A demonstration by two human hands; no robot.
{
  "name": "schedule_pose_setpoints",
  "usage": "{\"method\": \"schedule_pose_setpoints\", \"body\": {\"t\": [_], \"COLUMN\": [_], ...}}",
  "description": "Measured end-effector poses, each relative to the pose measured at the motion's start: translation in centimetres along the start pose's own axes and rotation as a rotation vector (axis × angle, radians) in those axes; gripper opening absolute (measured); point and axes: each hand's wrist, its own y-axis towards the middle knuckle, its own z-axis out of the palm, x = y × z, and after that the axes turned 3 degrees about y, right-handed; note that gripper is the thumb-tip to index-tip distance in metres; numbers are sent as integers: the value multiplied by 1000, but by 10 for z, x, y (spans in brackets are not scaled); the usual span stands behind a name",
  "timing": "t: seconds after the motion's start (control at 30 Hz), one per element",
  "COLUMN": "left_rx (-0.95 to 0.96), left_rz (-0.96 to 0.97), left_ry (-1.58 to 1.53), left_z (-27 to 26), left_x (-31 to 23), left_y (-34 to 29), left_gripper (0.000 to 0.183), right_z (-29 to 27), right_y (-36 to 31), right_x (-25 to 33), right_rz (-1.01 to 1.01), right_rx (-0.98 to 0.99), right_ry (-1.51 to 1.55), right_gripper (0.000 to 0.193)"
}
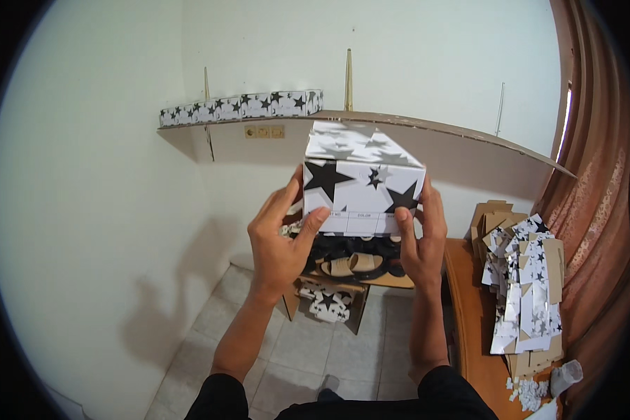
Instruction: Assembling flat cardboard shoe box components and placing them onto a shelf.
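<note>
Between my two hands is a white cardboard box (360, 185) with black and grey stars, closed on top and held up in front of me. My left hand (280, 231) grips its left side, thumb on the front face. On its right side my right hand (423, 227) presses in the same way. Beyond the box, a wall shelf (427, 126) carries a row of similar star-patterned boxes (255, 106) along its left part. The held box hides a bit of the shelf's front edge.
Below, sandals (353, 264) lie on a small stand (362, 308) with star-patterned card under it. At right, a wooden table (465, 308) bears a pile of flat star-patterned cartons (528, 294), paper scraps (530, 393) and a clear plastic cup (565, 378). A brown curtain (598, 210) hangs beside it.
</note>
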Motion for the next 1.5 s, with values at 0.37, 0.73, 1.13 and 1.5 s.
{"method": "schedule_pose_setpoints", "body": {"t": [0.37, 0.73, 1.13, 1.5], "left_rx": [-69, -51, 79, 128], "left_rz": [155, 170, 88, 182], "left_ry": [-48, -110, -193, -46], "left_z": [52, 91, 111, 121], "left_x": [102, 226, 383, 458], "left_y": [138, 232, 303, 324], "left_gripper": [58, 58, 61, 65], "right_z": [65, 142, 242, 286], "right_y": [136, 220, 261, 265], "right_x": [-97, -210, -302, -349], "right_rz": [-190, -277, -140, -109], "right_rx": [-128, -145, -104, -108], "right_ry": [47, -68, -243, -379], "right_gripper": [61, 60, 60, 59]}}
